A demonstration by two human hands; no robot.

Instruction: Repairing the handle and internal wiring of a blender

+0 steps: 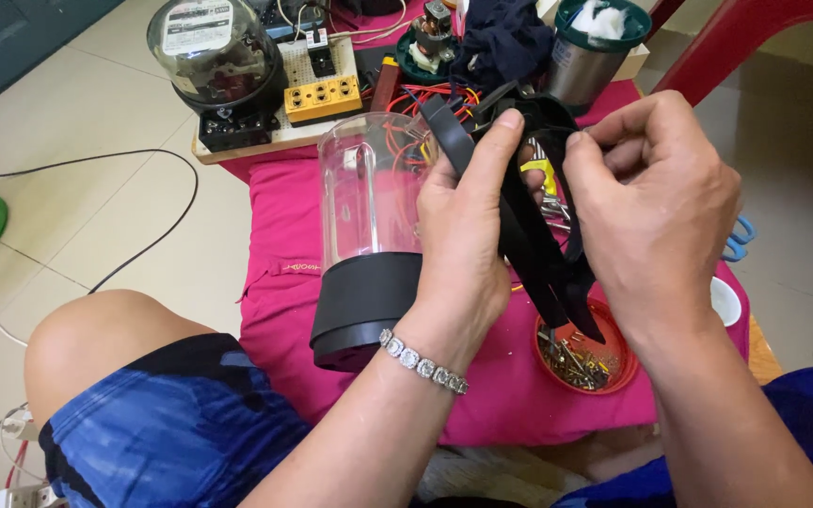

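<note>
At centre frame, the left hand (468,254) and right hand (646,202) are pinching a black plastic blade-guard part (538,235) between closed fingers, holding it above a magenta cloth (279,235); this looks like a fitting or untangling step, calling for careful finger work; a clear blender jar (364,193) on a black base is standing just left; a red dish of screws (583,353) is sitting below; an electric meter (211,52) is resting upper left.

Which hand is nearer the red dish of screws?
Right. The right hand is directly above the red dish of screws, its wrist passing beside the rim. The left hand is off to the dish's left, against the blender jar.
</note>
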